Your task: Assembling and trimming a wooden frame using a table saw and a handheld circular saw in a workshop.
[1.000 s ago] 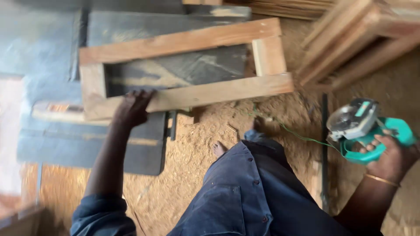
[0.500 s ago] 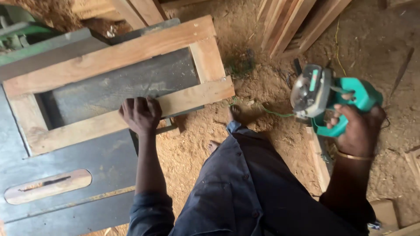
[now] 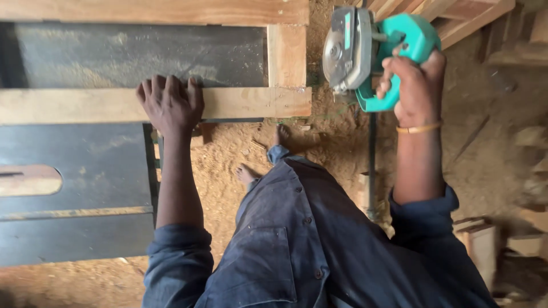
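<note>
Sawdust floor (image 3: 228,154), dark saw table (image 3: 85,171) — left hand (image 3: 168,102) flat on wooden frame (image 3: 245,102); right hand (image 3: 414,85) gripping green circular saw (image 3: 365,48).

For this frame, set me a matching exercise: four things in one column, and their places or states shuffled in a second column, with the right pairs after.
Things:
1. teal and silver handheld circular saw
2. rectangular frame of pale wooden boards
3. dark grey metal machine table
4. bare feet

Places or states:
A. standing on the sawdust-covered floor
B. lifted in the air, gripped by the right hand
C. under the wooden frame, with a rounded wooden insert near its left edge
D. pressed flat on its near rail by the left hand

Pairs: 1-B, 2-D, 3-C, 4-A
</note>
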